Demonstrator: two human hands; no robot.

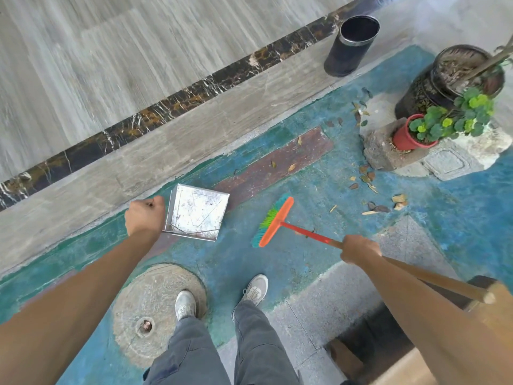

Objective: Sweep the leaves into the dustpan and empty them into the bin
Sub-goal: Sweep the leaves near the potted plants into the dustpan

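A shiny metal dustpan point(197, 211) rests on the painted blue-green ground ahead of me. My left hand point(145, 218) is a closed fist just left of it, gripping its thin upright handle. My right hand point(359, 250) is closed around the wooden shaft of a broom whose orange head with green and blue bristles point(273, 222) sits right of the dustpan. Dry leaves point(366, 179) lie scattered to the right and beyond the broom. A black cylindrical bin point(351, 45) stands open at the far right, by the marble step.
A large dark planter point(441, 81) and a small red pot with green leaves point(408, 136) on a stone block stand at the right. A round concrete cover point(155, 298) lies under my left foot. Brown furniture fills the lower right corner.
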